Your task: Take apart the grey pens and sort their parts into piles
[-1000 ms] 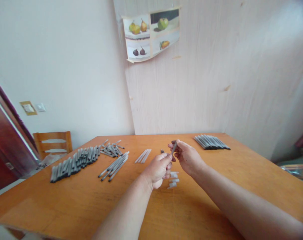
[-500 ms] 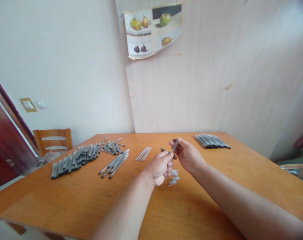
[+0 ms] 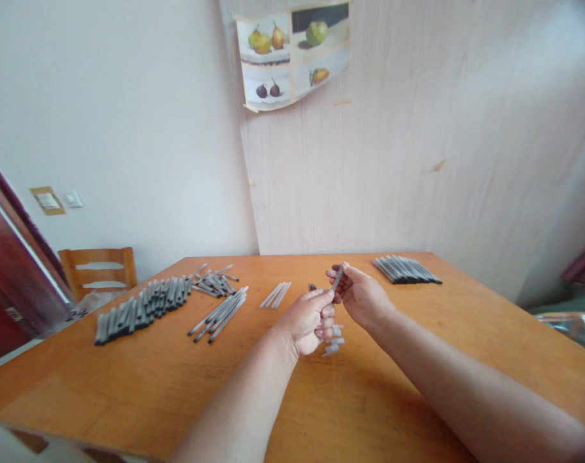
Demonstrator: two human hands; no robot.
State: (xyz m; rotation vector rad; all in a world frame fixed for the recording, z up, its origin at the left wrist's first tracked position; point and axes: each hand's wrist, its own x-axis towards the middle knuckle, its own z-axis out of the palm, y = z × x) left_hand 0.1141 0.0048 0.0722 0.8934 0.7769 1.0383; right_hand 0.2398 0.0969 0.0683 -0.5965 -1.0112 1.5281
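Observation:
Above the middle of the wooden table [image 3: 389,386], both my hands are on one slim grey pen [image 3: 338,278]. My left hand [image 3: 309,319] is closed round its lower end, thumb on top. My right hand [image 3: 364,294] pinches the upper part between thumb and fingers. Just below and beyond my left hand lie several small translucent white pen caps [image 3: 335,342], partly hidden by the fingers. Some tiny dark pieces [image 3: 312,287] lie behind my left hand, too small to name. Left of it are several whitish tubes [image 3: 275,295] side by side.
At the left lies a long row of grey pens with dark ends [image 3: 143,307], beside a loose heap [image 3: 214,281] and a smaller group of pens [image 3: 219,315]. Another neat row of pens [image 3: 406,270] lies far right. A wooden chair [image 3: 99,267] stands beyond the left edge.
My hands keep almost the same hold on the pen. The right fingers have shifted slightly around it, and the whole view has moved a little.

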